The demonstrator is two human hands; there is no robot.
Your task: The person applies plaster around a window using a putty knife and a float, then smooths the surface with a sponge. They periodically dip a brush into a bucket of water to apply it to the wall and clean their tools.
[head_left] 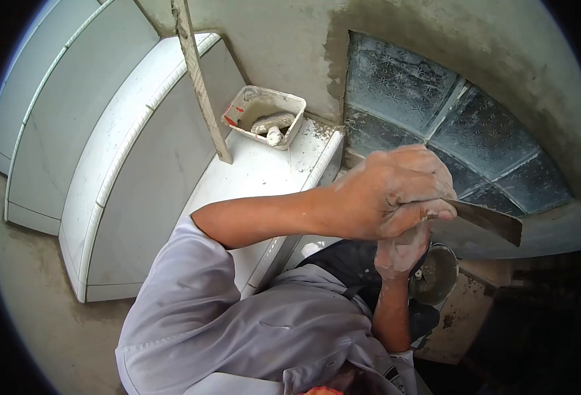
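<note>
My left hand (pixel 396 191), coated with pale dust, crosses in front of me with its fingers closed. A putty knife (pixel 491 220) with a flat grey metal blade sticks out past its thumb to the right; the handle is hidden. My right hand (pixel 404 250), also whitened, is raised just beneath the left one and partly covered by it. Its fingers are out of sight, so whether it grips anything cannot be told. Beyond both hands is a glass block window (pixel 475 131) set in the plastered wall, with smeared pale residue on its panes.
A white plastic tub (pixel 297 108) with mortar-covered items inside stands on a white tiled step (pixel 271 164). A wooden batten (pixel 202 92) leans down onto that step. Curved tiled steps (pixel 152 151) rise at left. Beside my right forearm is a round bucket (pixel 452 270).
</note>
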